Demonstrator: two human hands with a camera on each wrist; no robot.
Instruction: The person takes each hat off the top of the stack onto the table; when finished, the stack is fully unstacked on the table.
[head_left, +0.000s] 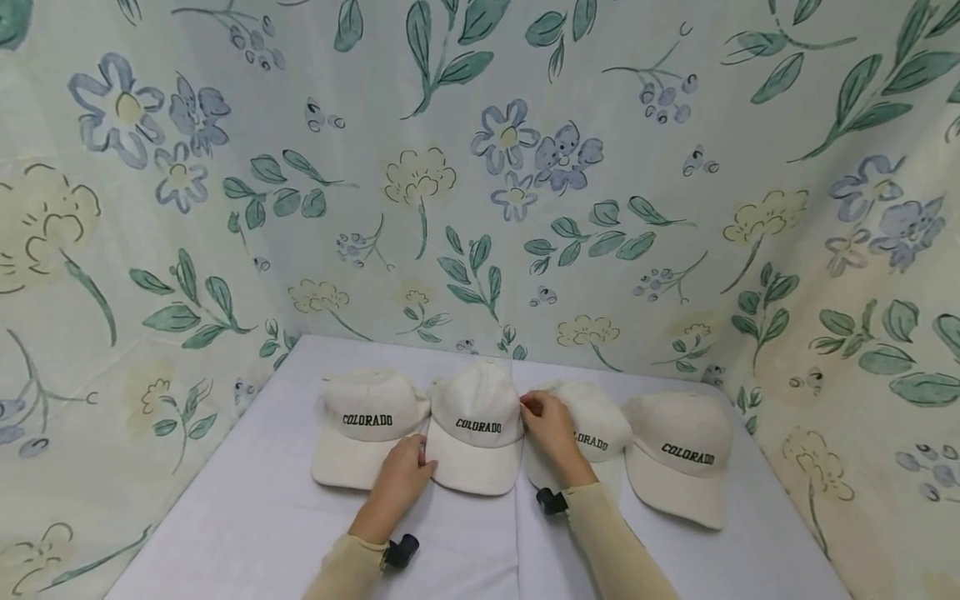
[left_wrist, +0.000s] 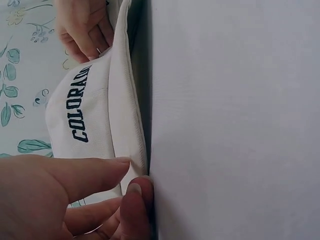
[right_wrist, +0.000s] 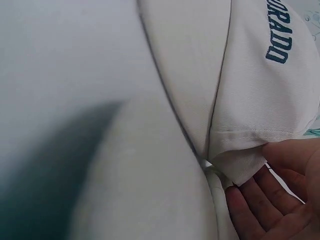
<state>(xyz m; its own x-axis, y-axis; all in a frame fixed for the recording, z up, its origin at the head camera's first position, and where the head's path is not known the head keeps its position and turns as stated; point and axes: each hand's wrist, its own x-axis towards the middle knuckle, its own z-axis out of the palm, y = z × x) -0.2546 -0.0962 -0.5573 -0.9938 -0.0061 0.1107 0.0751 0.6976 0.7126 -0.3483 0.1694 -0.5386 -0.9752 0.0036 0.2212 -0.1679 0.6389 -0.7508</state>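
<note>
Four-abreast is a row of cream baseball caps, each lettered COLORADO in dark thread. My left hand [head_left: 403,482] pinches the left edge of the brim of the second cap from the left [head_left: 477,408]; in the left wrist view its thumb lies on top of the brim [left_wrist: 127,115], fingers beneath. On the other side, my right hand [head_left: 553,429] holds that cap's lower crown edge between thumb and fingers, the fabric [right_wrist: 245,167] folding there in the right wrist view. My right hand and forearm partly cover the third cap [head_left: 603,417].
The leftmost cap [head_left: 367,400] sits beside my left hand, and the rightmost cap [head_left: 678,421] stands slightly turned at the right. All rest on a white-covered table [head_left: 247,500]. A floral curtain [head_left: 420,275] rises behind and along both sides.
</note>
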